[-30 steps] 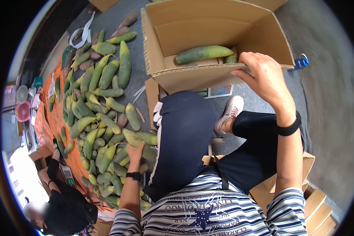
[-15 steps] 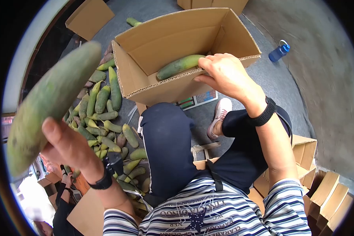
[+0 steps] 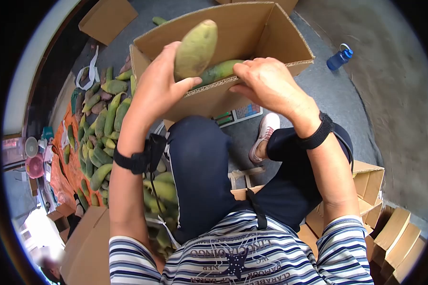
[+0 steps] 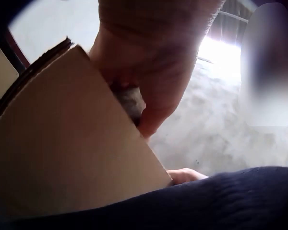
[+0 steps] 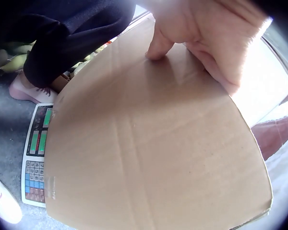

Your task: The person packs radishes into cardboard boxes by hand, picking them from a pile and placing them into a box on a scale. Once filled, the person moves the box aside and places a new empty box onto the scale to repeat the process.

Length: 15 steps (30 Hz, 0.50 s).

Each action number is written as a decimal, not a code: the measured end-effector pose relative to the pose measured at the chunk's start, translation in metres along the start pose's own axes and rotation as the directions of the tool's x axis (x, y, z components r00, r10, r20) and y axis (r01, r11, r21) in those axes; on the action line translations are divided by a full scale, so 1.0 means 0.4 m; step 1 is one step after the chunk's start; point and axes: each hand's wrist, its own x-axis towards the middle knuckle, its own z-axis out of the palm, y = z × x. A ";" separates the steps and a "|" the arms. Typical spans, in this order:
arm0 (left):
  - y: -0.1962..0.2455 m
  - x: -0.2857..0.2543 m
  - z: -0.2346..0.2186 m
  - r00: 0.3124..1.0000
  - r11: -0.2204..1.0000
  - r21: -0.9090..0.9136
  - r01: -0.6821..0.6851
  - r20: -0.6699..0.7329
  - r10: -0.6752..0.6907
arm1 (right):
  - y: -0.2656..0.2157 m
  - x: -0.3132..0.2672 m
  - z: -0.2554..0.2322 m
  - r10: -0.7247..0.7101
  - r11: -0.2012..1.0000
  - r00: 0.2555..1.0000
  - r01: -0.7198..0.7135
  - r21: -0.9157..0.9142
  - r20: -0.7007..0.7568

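Note:
My left hand (image 3: pixel 159 88) grips a long green radish (image 3: pixel 197 50) over the near left part of an open cardboard box (image 3: pixel 199 103). One end of the radish points up; its lower part dips behind the box's near rim. Inside the box lies another green radish (image 3: pixel 223 70), partly covered by my hands and the rim. My right hand (image 3: pixel 276 88) pinches the near rim, thumb outside and fingers over the edge, as the right wrist view also shows. In the left wrist view, the left hand (image 4: pixel 149 57) reaches over the box wall (image 4: pixel 72 139), with little of the radish showing.
A large pile of green radishes (image 3: pixel 100 123) covers the floor to my left. A scale (image 5: pixel 36 163) with a keypad sits under the box. A blue bottle (image 3: pixel 340 58) stands at the right; empty cartons (image 3: pixel 366 183) lie beside and behind me.
My left hand took a radish from the pile, raised it at the left, and brought it right, over the box. The box sits farther left in view; my right hand stays on its rim.

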 end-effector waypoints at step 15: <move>-0.143 -0.269 -0.111 0.891 0.887 -0.387 0.252 -0.265 -0.369 | -0.014 0.007 -0.001 -0.053 0.998 0.998 0.053 0.023 -0.030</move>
